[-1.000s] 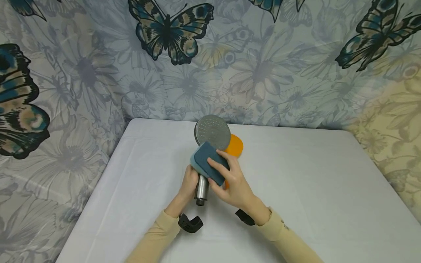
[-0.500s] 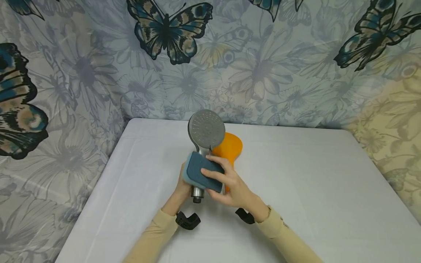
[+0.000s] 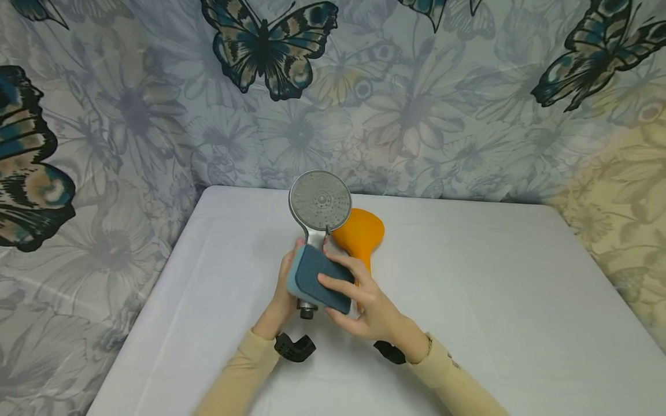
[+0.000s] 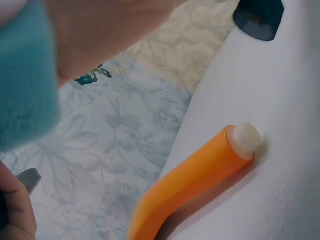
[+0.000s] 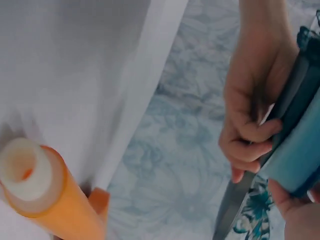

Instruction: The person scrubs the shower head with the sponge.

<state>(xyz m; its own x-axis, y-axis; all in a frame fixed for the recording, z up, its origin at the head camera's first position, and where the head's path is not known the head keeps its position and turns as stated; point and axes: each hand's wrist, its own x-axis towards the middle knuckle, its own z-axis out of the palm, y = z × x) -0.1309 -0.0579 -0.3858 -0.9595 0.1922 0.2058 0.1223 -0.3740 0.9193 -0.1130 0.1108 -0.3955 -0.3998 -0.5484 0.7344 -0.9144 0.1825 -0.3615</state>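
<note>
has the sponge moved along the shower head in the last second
Yes. The blue sponge in the right hand has slid down from the disc's lower edge onto the handle of the shower head, ending lower than the orange shower head lying on the table.

shower handle (image 3: 310, 271) mostly behind sponge (image 3: 317, 278), left fingers hidden

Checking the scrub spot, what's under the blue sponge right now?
Under the sponge is the shower head's handle, mostly covered; only its end shows below. The left hand grips it behind; the right hand presses the sponge.

Left hand (image 5: 252, 107) grips handle (image 5: 235, 200) beside sponge (image 5: 295, 155).
</note>
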